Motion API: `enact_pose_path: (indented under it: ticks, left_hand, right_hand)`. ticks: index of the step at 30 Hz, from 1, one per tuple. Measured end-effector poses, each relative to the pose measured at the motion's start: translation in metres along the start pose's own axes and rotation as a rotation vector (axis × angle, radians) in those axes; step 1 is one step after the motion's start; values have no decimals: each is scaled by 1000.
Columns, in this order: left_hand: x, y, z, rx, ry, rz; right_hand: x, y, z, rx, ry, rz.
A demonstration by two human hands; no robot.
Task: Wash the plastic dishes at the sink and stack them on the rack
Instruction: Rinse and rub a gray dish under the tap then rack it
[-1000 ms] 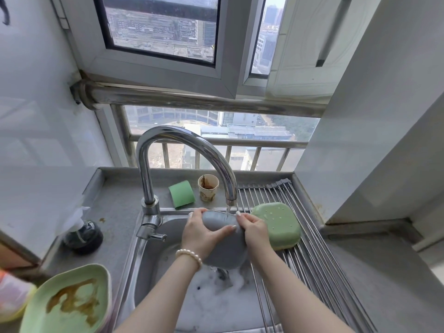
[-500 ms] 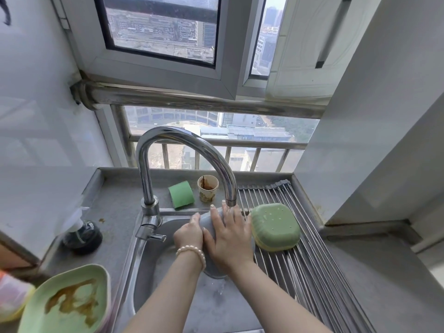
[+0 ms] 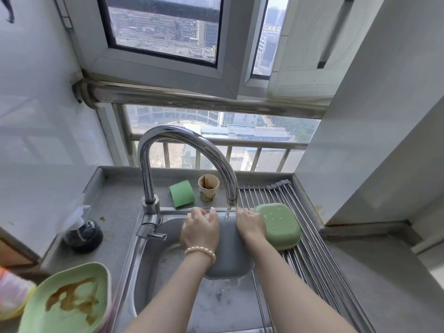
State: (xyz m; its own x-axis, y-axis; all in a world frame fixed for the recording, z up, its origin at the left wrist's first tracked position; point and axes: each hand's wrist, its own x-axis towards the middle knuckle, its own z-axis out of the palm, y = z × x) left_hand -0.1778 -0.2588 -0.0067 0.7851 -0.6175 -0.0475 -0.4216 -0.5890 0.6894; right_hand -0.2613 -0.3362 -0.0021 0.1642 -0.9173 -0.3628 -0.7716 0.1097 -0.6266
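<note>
A grey plastic dish (image 3: 228, 251) is held over the sink (image 3: 153, 280) under the faucet (image 3: 182, 150), with water running onto its far edge. My left hand (image 3: 199, 230) grips its left side and my right hand (image 3: 249, 224) grips its right side. A green plastic dish (image 3: 280, 225) lies upside down on the roll-up rack (image 3: 310, 246), right beside my right hand. A dirty green dish (image 3: 64, 301) with brown smears sits on the counter at the lower left.
A folded green sponge (image 3: 181, 193) and a stained paper cup (image 3: 208, 187) stand behind the sink. A dark soap dispenser (image 3: 83, 234) sits at the left by the wall. An orange-and-white object (image 3: 12, 294) lies at the far left edge.
The grey dish has been turned so its broad back faces me. My right hand moved off its face to its right edge, and my left hand shifted to its left side.
</note>
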Motion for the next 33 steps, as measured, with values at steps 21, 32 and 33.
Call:
enact_pose_path:
  ticks: [21, 32, 33]
  left_hand:
    - [10, -7, 7, 421, -194, 504]
    - [31, -21, -8, -400, -418, -187]
    - [30, -20, -5, -433, -370, -251]
  right_hand:
    - [15, 13, 4, 324, 66, 239]
    - [10, -17, -4, 168, -86, 56]
    - [3, -24, -6, 15, -28, -1]
